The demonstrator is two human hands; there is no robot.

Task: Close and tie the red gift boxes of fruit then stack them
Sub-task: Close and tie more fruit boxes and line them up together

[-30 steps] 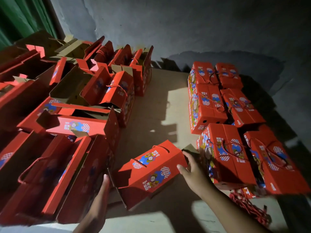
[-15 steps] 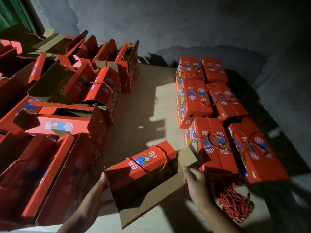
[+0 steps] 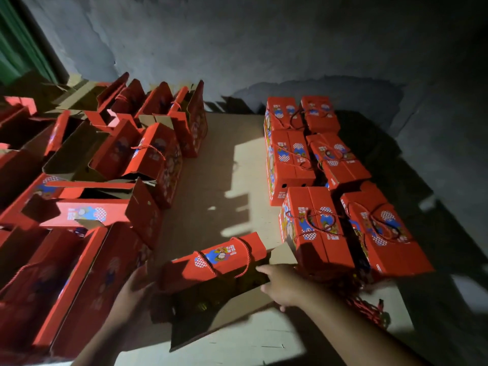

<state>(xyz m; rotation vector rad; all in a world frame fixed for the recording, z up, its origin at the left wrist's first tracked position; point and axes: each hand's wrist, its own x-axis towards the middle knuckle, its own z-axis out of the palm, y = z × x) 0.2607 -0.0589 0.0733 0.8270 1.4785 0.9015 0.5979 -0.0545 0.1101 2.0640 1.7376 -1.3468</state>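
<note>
An open red gift box (image 3: 221,262) with a rope handle stands at the near middle. Its far flap leans up and its near brown flap (image 3: 224,315) lies folded outward. The inside is dark. My left hand (image 3: 133,291) grips the box's left end. My right hand (image 3: 284,285) rests on its right side, fingers spread. Several closed, tied boxes (image 3: 317,228) lie in rows at the right. Many open boxes (image 3: 87,207) crowd the left.
Everything rests on a pale board (image 3: 216,186) lit in patches. A bundle of red cords (image 3: 369,307) lies at the near right, beside the closed boxes. A rough grey wall (image 3: 264,48) rises behind. The light is dim.
The box swung from tilted, with its flaps shut, to upright with its near flap folded open. My right hand moved from the flap's edge onto the box's right side.
</note>
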